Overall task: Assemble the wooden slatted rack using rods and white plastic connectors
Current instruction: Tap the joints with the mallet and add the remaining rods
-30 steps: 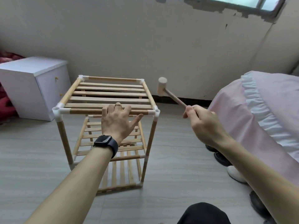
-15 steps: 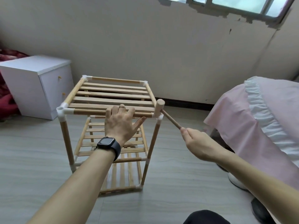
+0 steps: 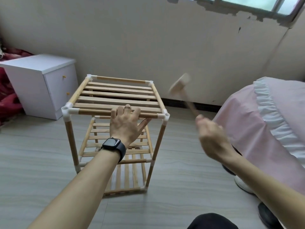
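A three-tier wooden slatted rack (image 3: 115, 100) stands upright on the floor, its rods joined by white plastic connectors such as the near-right top one (image 3: 165, 115). My left hand (image 3: 126, 124) lies over the near top rod, fingers curled over it and thumb under it. My right hand (image 3: 212, 138) grips the handle of a small wooden mallet (image 3: 179, 85). The mallet head is blurred and raised above and to the right of the near-right corner, apart from it.
A white bedside cabinet (image 3: 41, 83) stands left of the rack against the wall. A bed with a pink ruffled cover (image 3: 267, 129) fills the right side, with shoes (image 3: 242, 184) on the floor beside it. Grey plank floor surrounds the rack.
The mallet swung down onto the near-right top connector half a second ago and has now lifted up and right again. My left hand has stayed on the near top rod.
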